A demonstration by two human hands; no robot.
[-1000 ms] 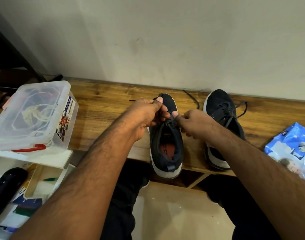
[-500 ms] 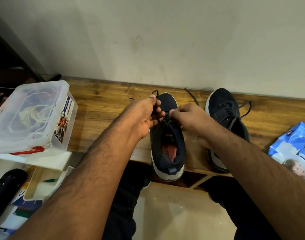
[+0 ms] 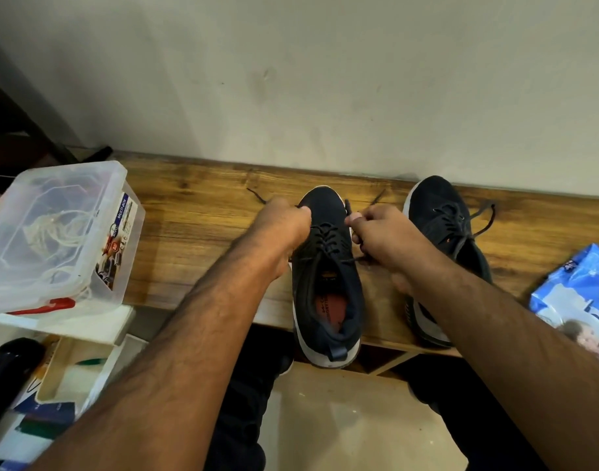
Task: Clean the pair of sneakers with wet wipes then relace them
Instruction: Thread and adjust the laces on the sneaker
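On the wooden bench [image 3: 196, 232], the nearer black sneaker [image 3: 327, 294] stands with its toe at twelve o'clock. The left hand [image 3: 284, 229] and right hand [image 3: 386, 239] each have a grip clenched on a lace end [image 3: 348, 207]. The second sneaker [image 3: 440, 219] sits at three o'clock of it, with the wet wipes pack [image 3: 580, 294] beyond.

Shot from one head cam, tilted forward and down, pretty close over the wooden bench [image 3: 196, 215]; wall [image 3: 325, 79] at 12 o'clock.

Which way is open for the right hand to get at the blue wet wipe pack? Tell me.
Probably yes: bare wooden bench lies between the right hand and the blue wet wipe pack, but it grips the dark sneaker's black lace and must drop that first.
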